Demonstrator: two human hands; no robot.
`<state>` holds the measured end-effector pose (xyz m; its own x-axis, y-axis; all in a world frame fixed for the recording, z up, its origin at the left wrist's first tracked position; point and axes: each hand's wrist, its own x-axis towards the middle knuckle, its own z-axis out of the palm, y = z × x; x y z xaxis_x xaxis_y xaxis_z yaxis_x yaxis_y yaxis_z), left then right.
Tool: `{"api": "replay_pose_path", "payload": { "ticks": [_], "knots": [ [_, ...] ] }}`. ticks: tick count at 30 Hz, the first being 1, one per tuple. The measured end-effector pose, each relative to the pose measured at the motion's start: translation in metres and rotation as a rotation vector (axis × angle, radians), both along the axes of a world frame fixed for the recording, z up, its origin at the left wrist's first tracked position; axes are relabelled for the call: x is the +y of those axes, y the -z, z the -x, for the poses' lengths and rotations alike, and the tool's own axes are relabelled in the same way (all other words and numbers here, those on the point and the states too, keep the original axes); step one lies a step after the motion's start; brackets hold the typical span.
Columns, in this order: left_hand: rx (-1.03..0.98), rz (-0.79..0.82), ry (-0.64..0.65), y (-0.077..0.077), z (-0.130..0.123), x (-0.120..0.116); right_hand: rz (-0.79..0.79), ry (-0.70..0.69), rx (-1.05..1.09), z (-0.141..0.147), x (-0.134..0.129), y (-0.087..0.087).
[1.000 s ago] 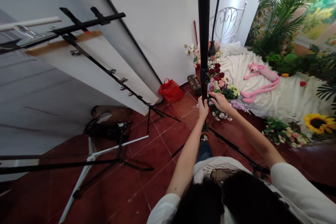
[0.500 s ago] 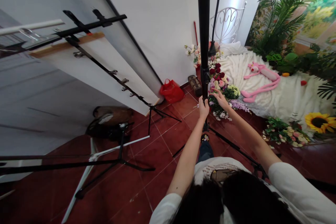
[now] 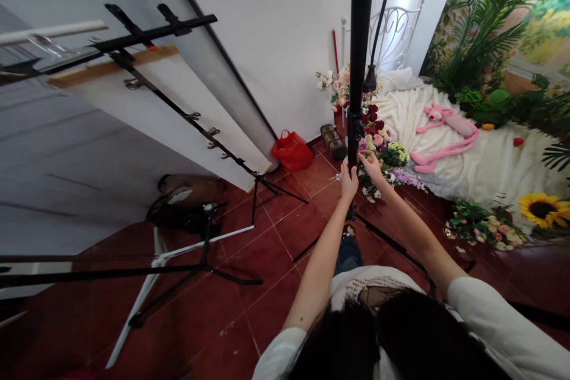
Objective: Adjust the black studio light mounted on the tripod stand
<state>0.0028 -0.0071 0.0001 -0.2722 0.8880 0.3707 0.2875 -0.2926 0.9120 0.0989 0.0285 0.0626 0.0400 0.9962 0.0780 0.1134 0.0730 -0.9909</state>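
Observation:
A black light stand (image 3: 361, 41) rises upright in front of me, with a collar (image 3: 355, 124) partway up its pole. Just below that collar, my left hand (image 3: 348, 183) is wrapped round the pole. My right hand (image 3: 371, 167) is at the pole's right side, its fingers drawn together by the pole; what lies between the fingertips is too small to make out. A black cable with a plug (image 3: 370, 78) hangs beside the pole. The stand's legs (image 3: 383, 234) spread over the floor near my foot.
Left stands a backdrop frame with clamps (image 3: 173, 104) and a white board. Another stand's legs (image 3: 205, 267) lie across the tiled floor (image 3: 267, 285). A red bag (image 3: 293, 151) sits by the wall. Right are flowers (image 3: 395, 154), a white fur blanket (image 3: 494, 160) and a pink plush toy (image 3: 454, 124).
My right hand's fingers, stretched out before, have drawn in against the pole. The pole appears slightly further right in view. My left hand still grips it.

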Motion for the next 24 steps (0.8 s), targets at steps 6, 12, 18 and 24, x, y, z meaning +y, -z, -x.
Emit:
{"api": "replay_pose_path", "payload": {
  "ticks": [6, 12, 18, 24],
  "knots": [
    [-0.003, 0.006, -0.012, -0.001, -0.002, -0.002, 0.037, 0.020, 0.037, 0.001, 0.013, 0.000],
    [-0.004, 0.010, 0.007, -0.001, -0.001, -0.003, 0.092, -0.004, 0.206, 0.001, 0.005, 0.021],
    [-0.013, 0.001, -0.014, -0.001, -0.003, -0.004, 0.029, -0.058, 0.356, 0.011, 0.003, 0.036],
    [0.012, 0.012, -0.003, 0.001, 0.000, -0.003, 0.072, 0.140, 0.406, 0.024, 0.021, 0.045]
  ]
}}
